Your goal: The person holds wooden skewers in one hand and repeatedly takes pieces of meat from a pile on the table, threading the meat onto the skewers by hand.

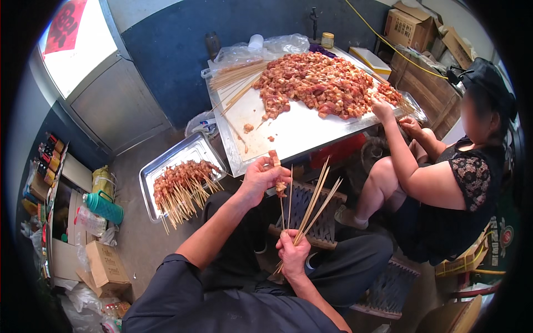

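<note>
My left hand grips chunks of raw meat threaded on the upper part of a wooden skewer. The lower end of that skewer runs down into my right hand, which also holds several bare wooden skewers fanned upward. Above my hands stands a table with a white board, and a large heap of cut raw meat covers much of it. Beside my left forearm, a metal tray on the left holds many loaded meat skewers, their bare ends toward me.
A co-worker sits at the right, both hands at the table's right end near more skewers. Loose bare skewers lie at the board's far left. A woven low stool stands before my knees. Left are a teal jug and a cardboard box.
</note>
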Demonstrator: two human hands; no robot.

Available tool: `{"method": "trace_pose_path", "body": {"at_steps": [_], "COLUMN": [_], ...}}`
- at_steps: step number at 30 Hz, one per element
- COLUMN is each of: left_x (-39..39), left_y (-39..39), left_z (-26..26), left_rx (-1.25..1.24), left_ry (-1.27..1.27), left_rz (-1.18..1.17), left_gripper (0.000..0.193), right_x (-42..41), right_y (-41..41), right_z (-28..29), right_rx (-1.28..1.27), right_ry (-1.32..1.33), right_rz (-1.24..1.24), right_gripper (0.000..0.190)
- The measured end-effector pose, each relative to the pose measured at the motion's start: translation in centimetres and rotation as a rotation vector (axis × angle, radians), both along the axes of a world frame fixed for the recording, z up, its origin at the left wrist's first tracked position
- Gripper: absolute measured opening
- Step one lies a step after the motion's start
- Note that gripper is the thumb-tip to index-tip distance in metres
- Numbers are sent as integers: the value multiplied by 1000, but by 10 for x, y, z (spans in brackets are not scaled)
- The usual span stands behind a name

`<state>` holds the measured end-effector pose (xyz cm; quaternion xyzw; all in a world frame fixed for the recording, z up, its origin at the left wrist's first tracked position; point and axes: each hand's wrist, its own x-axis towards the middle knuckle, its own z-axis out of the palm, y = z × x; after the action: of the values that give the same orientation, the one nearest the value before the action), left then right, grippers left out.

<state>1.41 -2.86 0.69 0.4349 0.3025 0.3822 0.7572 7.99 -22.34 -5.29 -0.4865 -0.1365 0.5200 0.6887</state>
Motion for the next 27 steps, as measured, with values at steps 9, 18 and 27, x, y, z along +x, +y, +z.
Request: {"method": "trace_pose_path", "body": {"at_steps": [9,18,27], "left_x": [5,4,1], "left_y": [6,18,28], "left_z": [-5,0,2], "left_rx": [-31,-21,114], "left_ry": [-68,-83,-106], "left_rz": [19,101,201], "left_gripper": [9,17,18], "right_x": [0,0,-2], "right_y": [2,2,1], "right_z": [0,1,-7], "right_rx": [-7,-6,-20], "right_ry": [-33,-91,-76], "right_rz": [19,16,48], "right_gripper": [11,11,9]}}
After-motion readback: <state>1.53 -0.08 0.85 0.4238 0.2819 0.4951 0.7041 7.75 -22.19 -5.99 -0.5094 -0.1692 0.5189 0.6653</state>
